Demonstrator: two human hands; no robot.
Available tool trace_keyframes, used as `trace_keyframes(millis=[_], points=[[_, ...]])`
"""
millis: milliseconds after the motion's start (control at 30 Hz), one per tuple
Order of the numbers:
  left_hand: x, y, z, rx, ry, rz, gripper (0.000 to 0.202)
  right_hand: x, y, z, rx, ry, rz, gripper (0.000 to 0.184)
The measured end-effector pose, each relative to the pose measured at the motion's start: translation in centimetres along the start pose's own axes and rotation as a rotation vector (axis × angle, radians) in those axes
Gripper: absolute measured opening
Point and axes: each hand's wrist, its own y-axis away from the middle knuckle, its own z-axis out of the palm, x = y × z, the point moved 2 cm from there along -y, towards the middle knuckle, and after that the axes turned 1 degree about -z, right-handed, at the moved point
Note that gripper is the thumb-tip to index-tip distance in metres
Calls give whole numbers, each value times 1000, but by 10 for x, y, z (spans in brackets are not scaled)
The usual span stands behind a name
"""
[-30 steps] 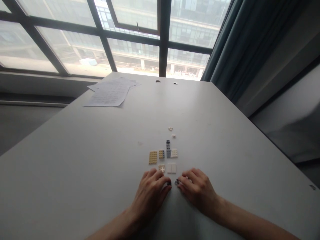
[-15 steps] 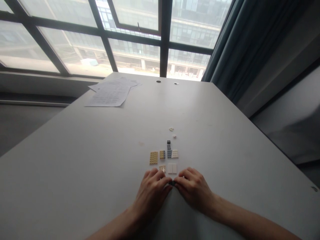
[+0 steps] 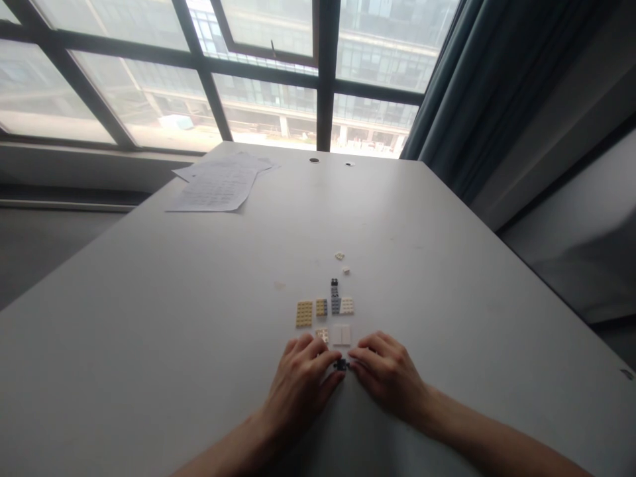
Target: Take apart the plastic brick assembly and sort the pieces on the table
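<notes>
A small black building-block piece [image 3: 341, 364] is between my two hands, low over the near part of the white table. My left hand [image 3: 304, 371] is closed on its left side with thumb and forefinger. From the other side, my right hand [image 3: 390, 371] pinches a small stub at the piece's right end. Just beyond the fingers lie two smooth white tiles [image 3: 342, 335] side by side and a small cream studded plate [image 3: 322, 335], partly covered by my left hand. Farther up are a tan studded plate [image 3: 305, 314] and a tan-and-grey piece [image 3: 321, 307].
Grey and white plates [image 3: 342, 305] sit behind the tiles, with small black pieces [image 3: 334, 283] above them. Two tiny white parts [image 3: 340, 256] lie farther off. Paper sheets [image 3: 213, 189] rest at the table's [image 3: 447, 285] far left, near the window. A dark curtain [image 3: 462, 119] hangs right.
My right fingertips have drawn slightly to the right, so more of the black piece shows between the hands. The loose pieces lie as before; the view has shifted a little.
</notes>
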Motion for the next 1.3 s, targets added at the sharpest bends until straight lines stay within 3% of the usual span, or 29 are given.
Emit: trace_keyframes(millis=[267, 500, 800, 1033, 1300], points=[[5, -4, -1, 9, -69, 51, 11, 6, -7, -8, 85, 20, 28, 16], [9, -4, -2, 41, -94, 107, 8, 9, -15, -4, -92, 78, -10, 32], [-9, -31, -29, 112, -123, 39, 11, 10, -11, -3, -203, 84, -91, 35], [-8, -58, -17, -20, -147, 20, 9, 11, -8, -3, -194, 91, -113, 32], [-13, -59, -10, -36, -157, -4, 10, 11, -6, -2, -176, 93, -127, 31]])
